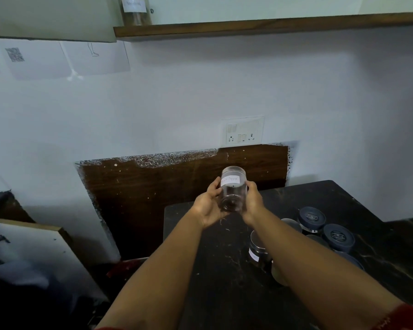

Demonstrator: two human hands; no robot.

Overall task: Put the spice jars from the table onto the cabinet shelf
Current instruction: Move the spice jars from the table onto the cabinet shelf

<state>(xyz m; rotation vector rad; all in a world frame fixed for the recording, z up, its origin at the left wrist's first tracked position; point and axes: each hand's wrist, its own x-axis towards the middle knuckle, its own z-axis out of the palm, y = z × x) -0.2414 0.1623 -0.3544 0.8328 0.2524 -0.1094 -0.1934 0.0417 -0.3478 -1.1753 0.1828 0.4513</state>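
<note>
A clear spice jar (233,186) with a white handwritten label is held in the air above the dark table (224,282), tilted with its top away from me. My left hand (208,206) grips its left side and my right hand (254,202) its right side. Several more jars stand on the table at the right: two with dark blue lids (311,217) (339,236) and a labelled one with a silver lid (258,248), partly hidden by my right forearm. High up, one labelled jar (135,10) stands on the wooden cabinet shelf (248,27).
An open cabinet door (50,17) hangs at the top left beside the shelf. A switch and socket plate (243,132) sits on the white wall above a brown panel (177,186). A white board (34,253) leans at the lower left.
</note>
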